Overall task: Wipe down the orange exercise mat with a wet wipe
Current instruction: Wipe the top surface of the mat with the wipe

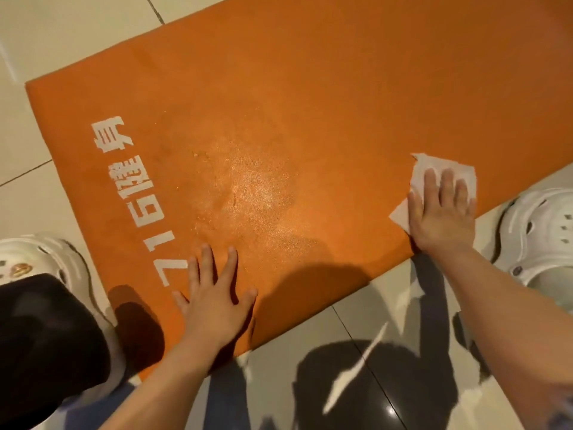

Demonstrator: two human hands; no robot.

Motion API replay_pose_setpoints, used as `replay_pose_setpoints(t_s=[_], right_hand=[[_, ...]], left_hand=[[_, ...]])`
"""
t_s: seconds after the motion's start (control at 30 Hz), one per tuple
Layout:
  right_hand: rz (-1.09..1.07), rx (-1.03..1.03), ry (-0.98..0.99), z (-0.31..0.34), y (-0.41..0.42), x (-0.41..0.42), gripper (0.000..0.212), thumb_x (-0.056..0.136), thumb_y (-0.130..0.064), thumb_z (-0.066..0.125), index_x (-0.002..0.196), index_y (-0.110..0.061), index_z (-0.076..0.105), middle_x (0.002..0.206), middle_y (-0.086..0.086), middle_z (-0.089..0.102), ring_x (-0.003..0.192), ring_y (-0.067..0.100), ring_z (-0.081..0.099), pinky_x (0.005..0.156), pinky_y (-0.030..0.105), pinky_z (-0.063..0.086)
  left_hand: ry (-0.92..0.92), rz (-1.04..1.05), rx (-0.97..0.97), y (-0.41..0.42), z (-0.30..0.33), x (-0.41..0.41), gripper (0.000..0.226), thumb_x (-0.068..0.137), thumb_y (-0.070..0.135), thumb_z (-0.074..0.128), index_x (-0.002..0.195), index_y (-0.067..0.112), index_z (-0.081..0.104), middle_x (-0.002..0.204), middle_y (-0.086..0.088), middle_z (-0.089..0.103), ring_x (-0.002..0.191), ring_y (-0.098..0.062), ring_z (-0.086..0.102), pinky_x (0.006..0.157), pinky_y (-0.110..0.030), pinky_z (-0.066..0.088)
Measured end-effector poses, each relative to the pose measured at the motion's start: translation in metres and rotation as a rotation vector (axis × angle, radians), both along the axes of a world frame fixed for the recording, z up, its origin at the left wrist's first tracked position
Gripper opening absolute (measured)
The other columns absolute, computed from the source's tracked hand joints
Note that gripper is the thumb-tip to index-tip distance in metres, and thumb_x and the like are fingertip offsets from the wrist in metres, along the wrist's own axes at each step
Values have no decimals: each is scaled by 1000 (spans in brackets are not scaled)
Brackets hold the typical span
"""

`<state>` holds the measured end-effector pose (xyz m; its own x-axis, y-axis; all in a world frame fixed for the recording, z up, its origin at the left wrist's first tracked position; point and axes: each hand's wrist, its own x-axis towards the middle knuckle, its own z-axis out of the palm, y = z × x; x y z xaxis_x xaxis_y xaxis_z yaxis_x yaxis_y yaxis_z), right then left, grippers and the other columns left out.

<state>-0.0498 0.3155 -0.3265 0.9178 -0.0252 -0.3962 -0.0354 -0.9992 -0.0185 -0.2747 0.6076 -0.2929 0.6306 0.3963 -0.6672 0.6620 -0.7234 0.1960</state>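
Pressing flat at 7 o'clock, the left hand [214,302], fingers spread, pins the mat [310,103] to the floor [46,35]. At 3 o'clock the right hand [441,209], fingers straight, presses the wipe [432,164] near the mat's edge; a hard stroke could bunch it or carry it onto the floor.

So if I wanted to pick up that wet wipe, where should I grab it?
Probably the loose corner of the wet wipe that pokes out left of the right hand. It lies flat on the orange mat with the middle pinned under straight fingers, so come from the left side and pinch that free corner.
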Motion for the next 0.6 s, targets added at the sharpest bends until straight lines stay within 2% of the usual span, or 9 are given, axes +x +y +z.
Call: replay_pose_setpoints(t_s=[0.07,0.13,0.17,0.23,0.3,0.37,0.47,0.53,0.6], right_hand=[[-25,3,-21,-4,15,-19,64,101,-54,4,157,-25,-5,164,7,-12,150,30,-11,120,51,-6],[63,38,-74,-13,48,-55,62,101,-51,3,156,-25,-4,164,10,-5,150,35,-6,120,51,-7],[144,86,-119,-16,65,-77,61,101,-50,7,156,-24,3,164,11,5,150,37,3,119,52,-3],[317,215,-205,-19,96,-123,54,104,-45,18,153,-22,30,157,12,31,145,39,27,117,55,15],[467,326,-227,-18,118,-164,45,104,-36,33,143,-20,49,150,10,45,139,35,39,113,53,31],[477,446,-235,-12,133,-195,41,102,-30,39,133,-16,61,142,7,55,135,29,47,111,47,39],[126,762,-79,22,143,-217,41,105,-33,35,116,-13,70,121,2,67,119,17,56,103,28,42],[-239,1013,211,53,143,-212,36,106,-34,35,107,-19,68,102,-4,67,98,12,60,81,20,43],[-534,1170,402,83,139,-203,33,106,-35,35,112,-21,65,108,-2,68,99,12,63,78,19,47]], left_hand=[[62,-72,-12,7,6,5,91,93,60,51,151,43,-17,158,3,-34,148,-26,-25,116,-64,8],[101,-117,-9,11,10,8,96,91,59,55,151,42,-18,159,2,-33,149,-27,-23,116,-63,13],[106,-124,-10,12,12,9,97,90,59,57,152,42,-17,160,2,-31,149,-27,-22,116,-63,14],[118,-135,-24,15,17,10,98,89,57,61,153,42,-13,161,1,-27,149,-28,-20,119,-59,15],[141,-145,-49,19,23,14,97,89,56,62,155,40,-7,163,-2,-22,150,-31,-16,122,-51,12],[139,-120,-81,22,30,19,90,90,54,61,157,35,2,165,-6,-15,151,-32,-9,121,-41,7],[-3,78,-238,18,45,16,73,97,40,59,157,27,19,166,-7,6,151,-30,10,121,-40,15],[-143,259,-453,8,61,5,66,101,28,54,157,24,18,163,-4,18,149,-25,21,119,-39,21],[-223,411,-610,-2,74,-11,63,103,26,50,157,27,16,162,-2,24,147,-23,26,116,-37,25]])
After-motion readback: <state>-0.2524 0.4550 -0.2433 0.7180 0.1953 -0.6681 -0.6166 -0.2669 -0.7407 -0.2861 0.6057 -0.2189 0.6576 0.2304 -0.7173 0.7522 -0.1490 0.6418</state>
